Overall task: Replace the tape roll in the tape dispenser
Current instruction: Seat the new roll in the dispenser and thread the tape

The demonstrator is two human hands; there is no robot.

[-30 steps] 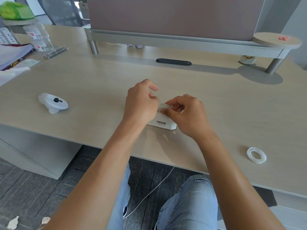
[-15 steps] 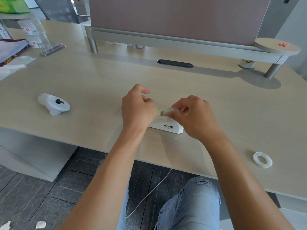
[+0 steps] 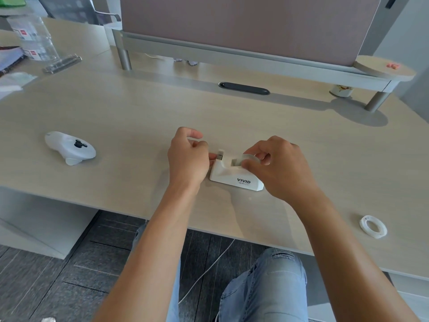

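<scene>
A white tape dispenser (image 3: 234, 177) marked VIVID stands near the desk's front edge. My right hand (image 3: 278, 166) pinches a clear tape roll (image 3: 249, 158) seated in the dispenser's rear slot. My left hand (image 3: 185, 159) has its fingertips pinched at the cutter end (image 3: 220, 156), where a strip of tape seems to be held; the strip itself is too faint to make out. A second, thin white tape ring (image 3: 373, 226) lies flat on the desk to the right, apart from both hands.
A white handheld controller (image 3: 70, 148) lies on the desk at left. Clear plastic packaging (image 3: 34, 40) and papers sit at the far left. A raised shelf (image 3: 255, 56) with a divider panel runs along the back; a black cable slot (image 3: 243, 88) is beneath it.
My hands have spread apart along the dispenser: the left shifted to the cutter end, the right drew back over the roll. The dispenser's middle is now uncovered.
</scene>
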